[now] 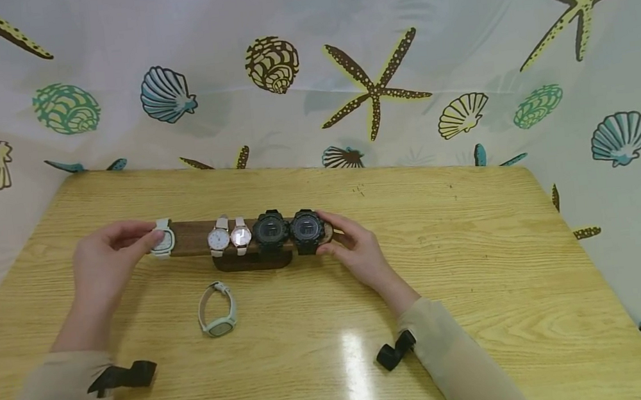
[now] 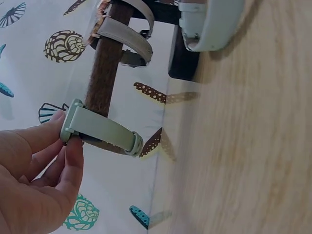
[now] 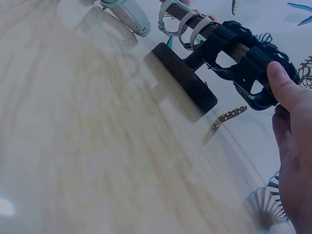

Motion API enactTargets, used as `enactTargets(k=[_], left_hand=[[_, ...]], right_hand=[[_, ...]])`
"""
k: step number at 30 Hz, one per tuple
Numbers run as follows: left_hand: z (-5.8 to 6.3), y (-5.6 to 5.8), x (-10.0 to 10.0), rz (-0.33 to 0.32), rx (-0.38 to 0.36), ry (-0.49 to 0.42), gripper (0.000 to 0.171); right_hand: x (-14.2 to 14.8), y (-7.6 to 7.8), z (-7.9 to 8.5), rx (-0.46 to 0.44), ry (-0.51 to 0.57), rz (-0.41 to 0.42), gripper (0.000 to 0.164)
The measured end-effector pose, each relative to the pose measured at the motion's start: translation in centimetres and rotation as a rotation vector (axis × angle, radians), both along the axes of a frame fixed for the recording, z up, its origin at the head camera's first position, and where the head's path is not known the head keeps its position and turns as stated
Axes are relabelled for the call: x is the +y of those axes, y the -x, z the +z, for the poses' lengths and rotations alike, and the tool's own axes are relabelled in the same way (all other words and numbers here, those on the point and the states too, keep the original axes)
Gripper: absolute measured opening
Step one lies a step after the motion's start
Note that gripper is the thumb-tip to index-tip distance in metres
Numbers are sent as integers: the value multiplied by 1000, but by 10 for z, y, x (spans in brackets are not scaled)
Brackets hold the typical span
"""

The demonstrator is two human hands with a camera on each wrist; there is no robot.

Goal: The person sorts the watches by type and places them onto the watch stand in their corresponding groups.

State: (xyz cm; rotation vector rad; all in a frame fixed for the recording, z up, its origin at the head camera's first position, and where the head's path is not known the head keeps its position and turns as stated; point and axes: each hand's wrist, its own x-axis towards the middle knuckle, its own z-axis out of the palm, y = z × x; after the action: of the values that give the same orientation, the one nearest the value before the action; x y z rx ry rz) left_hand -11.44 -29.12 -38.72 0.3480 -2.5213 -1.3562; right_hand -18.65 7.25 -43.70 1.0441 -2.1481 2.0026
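A T-shaped dark wooden watch stand (image 1: 192, 238) stands on the table, its bar carrying several watches. At the bar's left end, my left hand (image 1: 102, 263) pinches a pale green watch (image 2: 100, 126) by its case, with its strap looped round the bar. Two white-strapped watches, one larger (image 1: 218, 239) and one smaller with a rose-gold rim (image 1: 241, 236), sit mid-bar. To their right are two chunky black watches, the inner one (image 1: 270, 230) and the outer one (image 1: 306, 227). My right hand (image 1: 360, 251) holds the outer black watch at the bar's right end, thumb against its side.
Another pale green watch (image 1: 219, 327), strap closed in a loop, lies on the wooden table (image 1: 479, 288) in front of the stand. The stand's dark base (image 1: 253, 262) rests on the tabletop. A shell-patterned cloth (image 1: 219, 113) hangs behind the table.
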Motion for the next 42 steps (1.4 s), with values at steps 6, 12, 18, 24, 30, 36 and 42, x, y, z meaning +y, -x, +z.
enactTargets(k=[6,12,18,24,30,36,42], left_hand=[[-4,-6,-3,-78,32,43,50],[-11,-9,-8,-267,119,53,53],[-11,-8,-10,-272,190,287,50],[-9,-4,-10,-301,239,455,52],[-4,2,-3,-376,263,508,50],[1,6,8,-429,237,507,49],[2,10,15,-455,209,510,49]], right_hand=[[-1,-1,0,-6,1,1,58],[-1,7,-13,-15,6,-6,60],[0,12,-21,-26,5,-9,61],[1,12,-22,-14,11,1,60],[0,13,-22,-4,9,1,60],[0,13,-21,2,9,-2,60],[0,13,-21,-12,2,-5,61]])
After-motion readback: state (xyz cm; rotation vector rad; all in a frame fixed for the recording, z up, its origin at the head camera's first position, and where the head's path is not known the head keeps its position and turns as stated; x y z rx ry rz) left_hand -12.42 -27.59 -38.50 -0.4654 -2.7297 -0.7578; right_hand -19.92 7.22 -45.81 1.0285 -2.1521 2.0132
